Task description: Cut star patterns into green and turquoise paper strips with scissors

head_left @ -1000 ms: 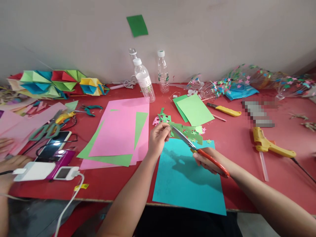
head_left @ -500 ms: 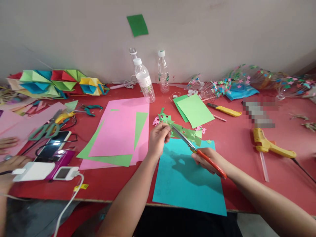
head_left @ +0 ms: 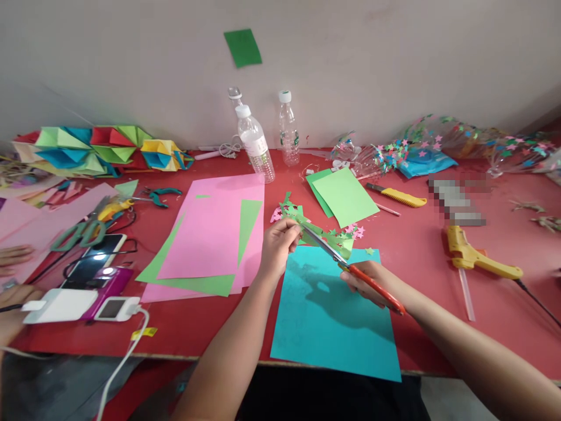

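Note:
My left hand (head_left: 277, 244) pinches a ragged green paper strip (head_left: 333, 237) with star-shaped holes, held above the red table (head_left: 421, 257). My right hand (head_left: 368, 283) grips orange-handled scissors (head_left: 346, 264), whose blades reach up and left into the strip close to my left fingers. A turquoise sheet (head_left: 337, 318) lies flat under both hands. Small pink and green paper stars (head_left: 357, 231) lie scattered just beyond the strip.
Pink and green sheets (head_left: 210, 234) lie to the left, light green sheets (head_left: 344, 196) behind. Two water bottles (head_left: 256, 143) stand by the wall. A yellow glue gun (head_left: 477, 260) and yellow utility knife (head_left: 397, 196) lie right. Another person's hands (head_left: 13, 275), phones and chargers (head_left: 83, 292) are far left.
The green strip has tilted and shifted a little in my left hand while the scissors stayed in it. The person's hands at the far left have drawn back slightly.

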Demonstrator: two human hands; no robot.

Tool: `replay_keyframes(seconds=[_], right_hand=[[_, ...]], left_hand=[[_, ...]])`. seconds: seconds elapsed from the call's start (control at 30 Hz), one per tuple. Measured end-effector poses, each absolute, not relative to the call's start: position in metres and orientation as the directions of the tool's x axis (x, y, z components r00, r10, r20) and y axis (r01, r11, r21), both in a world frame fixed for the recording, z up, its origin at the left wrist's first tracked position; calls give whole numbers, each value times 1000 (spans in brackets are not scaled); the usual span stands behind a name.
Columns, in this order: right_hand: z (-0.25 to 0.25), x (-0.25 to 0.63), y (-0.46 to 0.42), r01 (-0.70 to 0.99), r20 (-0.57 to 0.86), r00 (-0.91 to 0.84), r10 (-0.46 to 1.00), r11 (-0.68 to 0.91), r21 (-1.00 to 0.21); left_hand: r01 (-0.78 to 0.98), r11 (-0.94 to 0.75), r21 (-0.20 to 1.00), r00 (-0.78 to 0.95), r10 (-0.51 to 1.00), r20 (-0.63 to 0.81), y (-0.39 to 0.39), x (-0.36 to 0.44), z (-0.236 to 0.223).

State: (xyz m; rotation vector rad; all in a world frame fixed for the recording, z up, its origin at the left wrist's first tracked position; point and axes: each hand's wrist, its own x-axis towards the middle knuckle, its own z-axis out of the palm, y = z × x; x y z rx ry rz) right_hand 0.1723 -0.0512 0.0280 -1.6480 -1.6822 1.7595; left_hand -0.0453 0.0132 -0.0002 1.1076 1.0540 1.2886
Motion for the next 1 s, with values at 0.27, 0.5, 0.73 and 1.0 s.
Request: replay_keyframes(seconds=[0.27,0.5,0.73,1.0], right_hand=[[27,173,-52,529,-551,-357,754,-323,-785],[23,172,-51,496,-542,-375,752,-332,-803],[19,166,-57,455,-498,-388,776,-309,-835],[18,163,-60,446,-484,-394,782,-298,-844]], left_hand=[[-166,-8,986,5,1000,8,13,-44,1],[-194,8,981,1,1000,-8,12,-44,2],[-142,-73,987,-47,997,67,9,-39,-2],[23,-270,963,-217,939,268,7,-32,-13]])
